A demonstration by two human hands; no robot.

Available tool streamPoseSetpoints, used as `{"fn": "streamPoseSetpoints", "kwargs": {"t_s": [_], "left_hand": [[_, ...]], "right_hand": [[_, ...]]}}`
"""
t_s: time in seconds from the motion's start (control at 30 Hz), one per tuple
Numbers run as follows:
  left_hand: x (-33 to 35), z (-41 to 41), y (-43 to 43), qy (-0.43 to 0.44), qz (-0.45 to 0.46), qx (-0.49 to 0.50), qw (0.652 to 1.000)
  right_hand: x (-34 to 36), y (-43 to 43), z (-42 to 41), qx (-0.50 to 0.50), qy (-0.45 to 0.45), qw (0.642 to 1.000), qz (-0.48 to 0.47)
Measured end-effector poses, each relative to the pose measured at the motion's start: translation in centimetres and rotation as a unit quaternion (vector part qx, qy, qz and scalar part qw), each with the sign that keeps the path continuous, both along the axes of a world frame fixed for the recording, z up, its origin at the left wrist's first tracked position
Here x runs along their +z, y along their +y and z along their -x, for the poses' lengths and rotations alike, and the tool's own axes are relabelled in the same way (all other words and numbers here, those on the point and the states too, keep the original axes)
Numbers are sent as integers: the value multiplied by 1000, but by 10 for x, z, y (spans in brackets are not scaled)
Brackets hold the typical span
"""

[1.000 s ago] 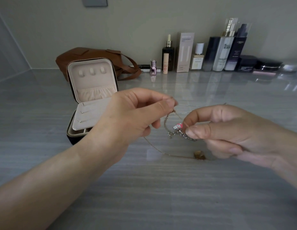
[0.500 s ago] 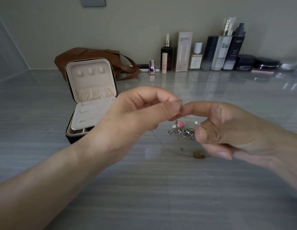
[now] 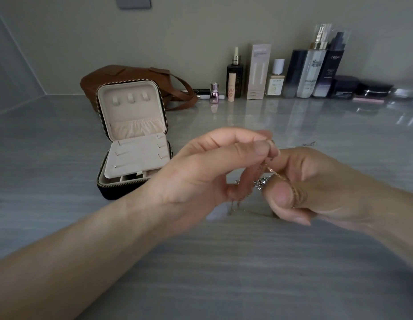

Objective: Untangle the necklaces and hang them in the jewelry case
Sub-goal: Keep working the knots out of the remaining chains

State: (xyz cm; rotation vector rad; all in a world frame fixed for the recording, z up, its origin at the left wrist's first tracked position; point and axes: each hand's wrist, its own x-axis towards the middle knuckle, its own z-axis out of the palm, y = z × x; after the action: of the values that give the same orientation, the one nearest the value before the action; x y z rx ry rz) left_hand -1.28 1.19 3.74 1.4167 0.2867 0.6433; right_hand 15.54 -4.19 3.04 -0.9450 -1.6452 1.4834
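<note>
Necklaces (image 3: 261, 183) now bunch tighter between the fingertips, pink charm gone from view. Left hand (image 3: 200, 172) pinches the gold chain (image 3: 279, 177), thumb and forefinger narrow; right hand (image 3: 321, 188) thumb pins its loops. Blurred strands dangle below, hard to trace. Case (image 3: 133, 144) stands open beyond the left knuckles.

Brown bag (image 3: 122, 76), cream-lined jewelry case (image 3: 133, 125)

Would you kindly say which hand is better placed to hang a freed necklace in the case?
Likely left: the left hand sits beside the case; the right hand is farther, gold chain draped over its thumb.
</note>
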Motion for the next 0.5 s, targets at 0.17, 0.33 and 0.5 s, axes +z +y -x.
{"fn": "streamPoseSetpoints", "kwargs": {"t_s": [0.17, 0.33, 0.5], "left_hand": [[-2, 1, 2, -1, -11, -5, 1000], [-4, 3, 4, 20, -46, 14, 999], [-2, 3, 4, 19, -57, 35, 998]], "right_hand": [[3, -1, 0, 6, 47, 999, -9], [7, 0, -1, -58, -59, 994, -73], [12, -1, -7, -111, -148, 974, -127]]}}
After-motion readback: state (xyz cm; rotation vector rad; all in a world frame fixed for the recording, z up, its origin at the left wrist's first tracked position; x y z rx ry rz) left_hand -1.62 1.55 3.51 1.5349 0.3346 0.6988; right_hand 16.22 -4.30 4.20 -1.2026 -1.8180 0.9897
